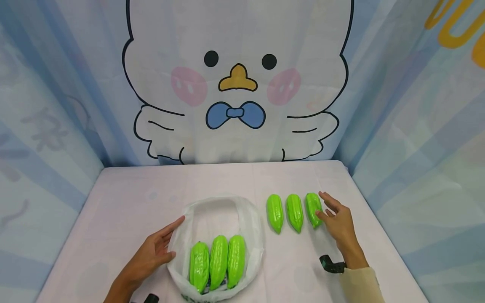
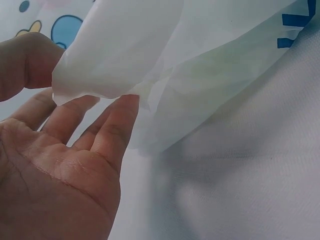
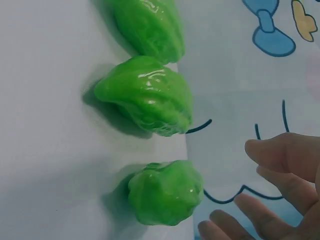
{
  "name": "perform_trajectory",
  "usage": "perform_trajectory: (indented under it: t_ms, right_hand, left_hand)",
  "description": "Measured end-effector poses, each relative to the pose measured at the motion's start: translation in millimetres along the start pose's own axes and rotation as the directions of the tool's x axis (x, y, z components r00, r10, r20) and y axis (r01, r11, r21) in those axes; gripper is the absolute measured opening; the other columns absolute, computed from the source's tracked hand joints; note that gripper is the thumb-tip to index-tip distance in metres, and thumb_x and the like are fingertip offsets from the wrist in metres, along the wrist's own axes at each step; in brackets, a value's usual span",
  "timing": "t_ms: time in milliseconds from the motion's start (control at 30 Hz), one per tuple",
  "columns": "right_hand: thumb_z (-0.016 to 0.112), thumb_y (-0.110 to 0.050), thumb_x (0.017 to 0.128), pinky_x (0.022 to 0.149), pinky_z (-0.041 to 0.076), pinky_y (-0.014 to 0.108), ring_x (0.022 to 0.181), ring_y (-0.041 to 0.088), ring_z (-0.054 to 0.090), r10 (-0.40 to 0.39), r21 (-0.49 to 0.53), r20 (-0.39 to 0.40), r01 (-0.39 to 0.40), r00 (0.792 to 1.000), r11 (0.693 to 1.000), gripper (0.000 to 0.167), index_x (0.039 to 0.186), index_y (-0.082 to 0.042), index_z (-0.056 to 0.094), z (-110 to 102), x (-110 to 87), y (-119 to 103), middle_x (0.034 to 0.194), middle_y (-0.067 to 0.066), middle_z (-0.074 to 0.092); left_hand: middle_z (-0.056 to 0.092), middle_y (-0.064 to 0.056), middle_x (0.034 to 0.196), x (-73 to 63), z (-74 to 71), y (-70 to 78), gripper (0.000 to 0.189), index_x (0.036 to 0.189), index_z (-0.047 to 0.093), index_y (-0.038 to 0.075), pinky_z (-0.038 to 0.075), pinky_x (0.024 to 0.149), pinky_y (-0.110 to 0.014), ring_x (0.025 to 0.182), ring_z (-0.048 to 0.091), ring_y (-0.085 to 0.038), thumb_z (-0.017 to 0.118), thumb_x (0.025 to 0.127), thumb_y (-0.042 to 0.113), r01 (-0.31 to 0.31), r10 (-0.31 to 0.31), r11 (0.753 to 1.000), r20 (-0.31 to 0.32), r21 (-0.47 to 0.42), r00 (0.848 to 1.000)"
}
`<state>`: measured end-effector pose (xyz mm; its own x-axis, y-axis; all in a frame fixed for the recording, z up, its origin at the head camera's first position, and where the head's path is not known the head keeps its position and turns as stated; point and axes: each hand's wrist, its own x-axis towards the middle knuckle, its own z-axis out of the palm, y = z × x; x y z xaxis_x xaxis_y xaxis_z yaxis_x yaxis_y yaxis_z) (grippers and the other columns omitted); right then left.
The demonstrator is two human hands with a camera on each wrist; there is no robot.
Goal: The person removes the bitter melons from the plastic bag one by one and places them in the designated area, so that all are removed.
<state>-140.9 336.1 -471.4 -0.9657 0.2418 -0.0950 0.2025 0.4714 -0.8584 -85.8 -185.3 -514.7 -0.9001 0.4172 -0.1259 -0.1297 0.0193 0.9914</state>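
A white plastic bag stands with its mouth spread wide, and three green bitter melons lie side by side in its near part. Against the bag's left side my left hand rests with thumb and fingers spread; in the left wrist view, fingertips touch the thin plastic. Three more bitter melons lie in a row on the table, right of the bag. Beside the rightmost melon is my right hand, its fingers parted and loosely bent, gripping nothing.
A pale cloth covers the table. Behind it hangs a curtain with a cartoon bird, and more curtains enclose both sides. A black wrist camera sits on the right wrist.
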Motion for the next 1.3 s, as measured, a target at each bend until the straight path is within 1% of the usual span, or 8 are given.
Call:
perform_trajectory:
  t_ms: [167,333,533,667,867,933,1167,1300]
  right_hand:
    - [0.073,-0.001,0.098,0.124,0.040,0.043,0.158,0.033,0.037,-0.064,0.000,0.008,0.064,0.998,0.998,0.069,0.161,-0.018,0.049,4,-10.8,-13,0.174,0.005,0.034]
    - [0.075,-0.002,0.096,0.120,0.043,0.040,0.157,0.032,0.039,-0.161,0.011,0.041,0.160,0.986,0.987,0.068,0.158,-0.016,0.053,14,-24.4,-23,0.171,0.006,0.040]
    - [0.079,-0.003,0.094,0.118,0.044,0.039,0.158,0.031,0.038,-0.220,0.035,0.072,0.218,0.973,0.975,0.069,0.156,-0.019,0.055,28,-40.4,-36,0.169,0.005,0.043]
    - [0.080,-0.002,0.092,0.118,0.045,0.037,0.158,0.031,0.039,-0.248,0.054,0.093,0.244,0.964,0.968,0.069,0.155,-0.017,0.057,40,-50.5,-40,0.167,0.005,0.046]
    - [0.082,0.000,0.089,0.114,0.052,0.038,0.148,0.036,0.050,-0.272,0.120,0.141,0.256,0.952,0.959,0.069,0.152,-0.013,0.060,62,-67.7,-47,0.163,0.009,0.051]
    - [0.083,0.001,0.088,0.113,0.053,0.038,0.147,0.037,0.051,-0.269,0.138,0.160,0.249,0.950,0.959,0.068,0.151,-0.013,0.060,70,-74.1,-48,0.162,0.009,0.051]
    - [0.086,-0.003,0.085,0.111,0.056,0.035,0.141,0.034,0.056,-0.235,0.177,0.222,0.198,0.946,0.964,0.069,0.148,-0.023,0.063,94,-94.9,-49,0.161,0.008,0.053]
    - [0.087,-0.002,0.084,0.110,0.056,0.032,0.142,0.033,0.057,-0.220,0.215,0.259,0.166,0.940,0.962,0.070,0.147,-0.024,0.065,107,-106.0,-47,0.160,0.006,0.054]
  left_hand:
    - [0.025,-0.014,0.175,0.6,-0.2,-0.1,0.083,0.171,0.025,0.015,0.056,0.108,-0.030,0.142,0.053,-0.001,0.068,0.101,0.004,-0.006,0.006,1.000,0.010,-0.010,1.000]
    - [0.024,-0.014,0.176,0.9,-0.5,-0.6,0.083,0.171,0.025,0.016,0.056,0.109,-0.029,0.142,0.053,-0.001,0.068,0.101,0.003,-0.010,0.010,1.000,0.015,-0.016,1.000]
    - [0.024,-0.013,0.176,0.4,-0.3,-0.1,0.083,0.171,0.025,0.017,0.055,0.109,-0.029,0.142,0.053,0.000,0.068,0.101,0.004,-0.007,0.007,1.000,0.002,-0.005,1.000]
    - [0.024,-0.013,0.176,-0.4,-0.2,0.7,0.084,0.171,0.026,0.016,0.055,0.109,-0.029,0.141,0.053,0.001,0.070,0.100,0.004,-0.003,0.003,1.000,-0.007,0.005,1.000]
    - [0.024,-0.013,0.176,-0.8,-0.7,1.0,0.084,0.171,0.025,0.016,0.056,0.108,-0.029,0.141,0.054,0.000,0.069,0.100,0.003,0.002,-0.002,1.000,-0.003,-0.006,1.000]
    - [0.024,-0.013,0.176,-0.8,-0.8,0.8,0.084,0.171,0.025,0.016,0.056,0.108,-0.029,0.141,0.054,-0.001,0.069,0.101,0.003,-0.001,0.001,1.000,-0.002,-0.006,1.000]
    - [0.026,-0.014,0.175,-1.1,-0.1,1.0,0.083,0.171,0.026,0.016,0.056,0.108,-0.030,0.141,0.054,-0.001,0.069,0.101,0.004,-0.003,0.003,1.000,-0.008,0.006,1.000]
    - [0.024,-0.014,0.175,-1.3,0.0,1.3,0.083,0.170,0.026,0.015,0.056,0.108,-0.030,0.141,0.053,0.000,0.070,0.100,0.006,0.001,-0.001,1.000,-0.018,0.020,1.000]
